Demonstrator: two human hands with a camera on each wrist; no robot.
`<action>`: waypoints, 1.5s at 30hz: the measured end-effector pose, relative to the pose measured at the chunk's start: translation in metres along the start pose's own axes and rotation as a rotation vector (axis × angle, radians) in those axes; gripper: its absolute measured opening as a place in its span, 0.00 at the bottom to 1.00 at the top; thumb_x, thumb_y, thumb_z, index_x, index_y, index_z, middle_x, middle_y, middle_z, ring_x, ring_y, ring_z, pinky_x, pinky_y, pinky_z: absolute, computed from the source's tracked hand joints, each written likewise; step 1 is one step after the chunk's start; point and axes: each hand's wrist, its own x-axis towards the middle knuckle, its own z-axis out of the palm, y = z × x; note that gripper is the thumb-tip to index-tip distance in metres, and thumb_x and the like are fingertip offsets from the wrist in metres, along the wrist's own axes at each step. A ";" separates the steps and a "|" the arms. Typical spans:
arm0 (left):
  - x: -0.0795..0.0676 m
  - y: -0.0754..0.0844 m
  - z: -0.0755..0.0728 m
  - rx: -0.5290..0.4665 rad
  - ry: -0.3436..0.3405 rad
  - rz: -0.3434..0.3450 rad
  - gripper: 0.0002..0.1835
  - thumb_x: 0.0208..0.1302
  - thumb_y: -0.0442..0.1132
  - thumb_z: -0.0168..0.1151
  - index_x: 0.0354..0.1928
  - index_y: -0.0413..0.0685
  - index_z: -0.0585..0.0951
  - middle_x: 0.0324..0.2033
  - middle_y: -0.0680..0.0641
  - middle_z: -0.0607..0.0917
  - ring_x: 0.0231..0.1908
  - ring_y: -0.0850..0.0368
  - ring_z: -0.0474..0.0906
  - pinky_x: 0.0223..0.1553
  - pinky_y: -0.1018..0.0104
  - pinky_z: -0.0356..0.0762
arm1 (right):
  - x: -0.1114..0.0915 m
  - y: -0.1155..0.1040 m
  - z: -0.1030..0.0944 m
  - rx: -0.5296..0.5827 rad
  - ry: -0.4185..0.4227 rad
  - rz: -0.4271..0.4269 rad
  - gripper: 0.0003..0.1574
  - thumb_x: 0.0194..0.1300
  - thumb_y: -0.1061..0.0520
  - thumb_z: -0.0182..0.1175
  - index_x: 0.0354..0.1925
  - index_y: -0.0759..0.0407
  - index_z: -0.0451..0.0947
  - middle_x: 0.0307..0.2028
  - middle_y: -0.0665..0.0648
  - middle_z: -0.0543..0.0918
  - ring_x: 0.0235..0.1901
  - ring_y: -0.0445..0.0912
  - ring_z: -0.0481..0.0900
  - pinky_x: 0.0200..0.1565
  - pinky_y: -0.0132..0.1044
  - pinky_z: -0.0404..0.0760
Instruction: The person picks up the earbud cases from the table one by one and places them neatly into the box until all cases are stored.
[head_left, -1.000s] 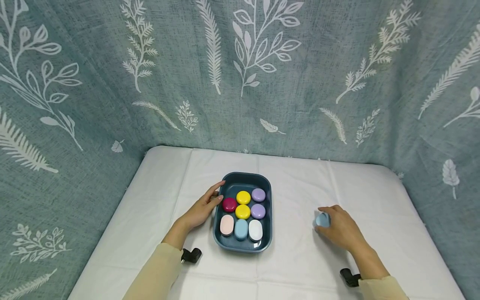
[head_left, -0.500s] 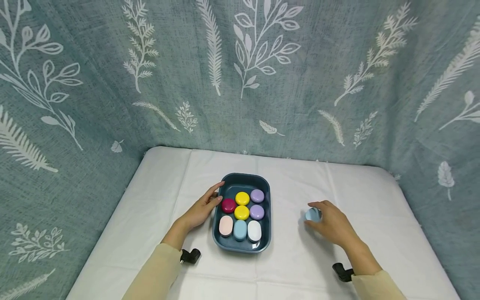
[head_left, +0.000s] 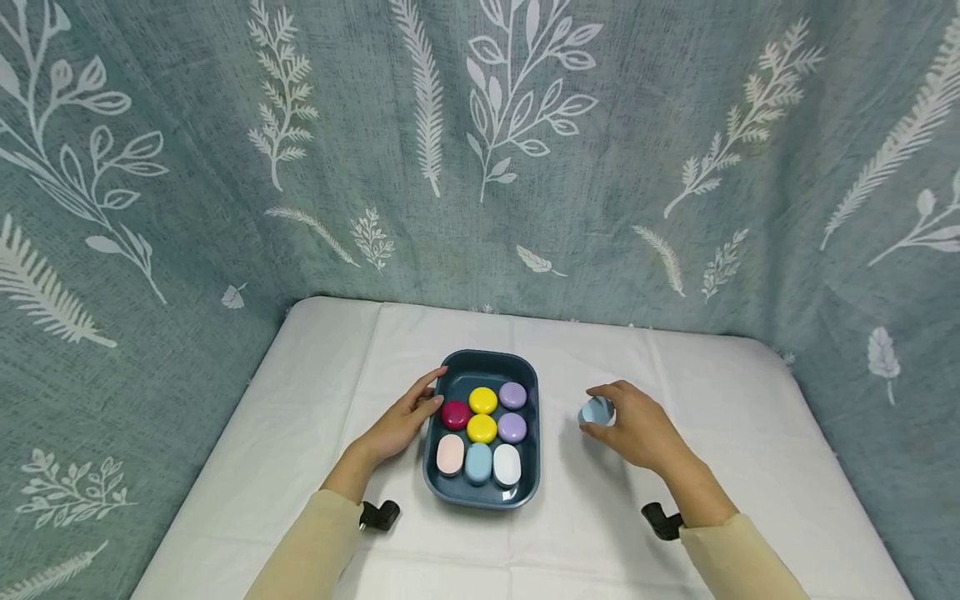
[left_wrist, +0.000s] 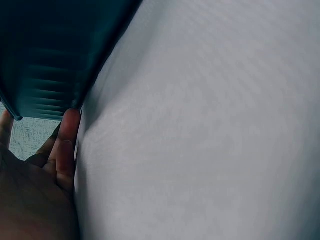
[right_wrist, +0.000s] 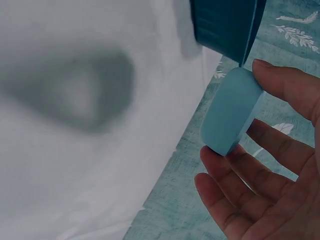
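Observation:
In the head view a dark blue tray (head_left: 481, 502) holds small glossy rounded pieces: two yellow pieces (head_left: 482, 401), two purple pieces (head_left: 512, 395), a crimson piece (head_left: 455, 415), and an oblong row of pink (head_left: 450, 455), blue (head_left: 478, 463) and white (head_left: 507, 466). My left hand (head_left: 401, 427) rests at the tray's left side, thumb and a straight finger touching its rim. My right hand (head_left: 637, 427), right of the tray, pinches a light blue oblong piece (right_wrist: 231, 111) by its ends between thumb and fingers, above the table.
White cloth covers the table (head_left: 600, 542). Behind and at both sides hangs a grey-green curtain (head_left: 480, 233) with white leaf prints. Black camera mounts show at the left wrist (head_left: 381, 515) and right wrist (head_left: 662, 522).
My right hand has moved left toward the tray and a little farther from me, carrying the light blue oblong piece. The left hand stays at the tray's side.

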 end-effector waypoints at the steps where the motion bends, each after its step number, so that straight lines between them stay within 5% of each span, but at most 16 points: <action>1: 0.000 0.000 0.000 -0.001 0.001 0.000 0.28 0.78 0.63 0.50 0.76 0.89 0.58 0.71 0.44 0.71 0.68 0.43 0.71 0.75 0.33 0.58 | 0.002 -0.003 -0.001 -0.001 -0.002 0.000 0.33 0.62 0.49 0.75 0.61 0.64 0.81 0.57 0.67 0.83 0.55 0.61 0.83 0.55 0.59 0.82; 23: 0.000 -0.002 0.001 -0.017 0.007 0.014 0.28 0.79 0.60 0.51 0.76 0.89 0.59 0.68 0.44 0.74 0.64 0.46 0.74 0.74 0.35 0.60 | 0.049 -0.065 -0.004 0.016 -0.067 -0.060 0.35 0.62 0.45 0.75 0.61 0.62 0.81 0.59 0.62 0.79 0.50 0.55 0.83 0.55 0.52 0.83; 45: -0.001 0.001 0.001 -0.022 0.001 0.016 0.28 0.79 0.61 0.51 0.77 0.87 0.59 0.68 0.44 0.74 0.64 0.46 0.74 0.74 0.35 0.59 | 0.089 -0.106 0.026 0.037 -0.123 -0.079 0.34 0.63 0.44 0.74 0.63 0.57 0.81 0.61 0.61 0.77 0.54 0.56 0.82 0.60 0.53 0.82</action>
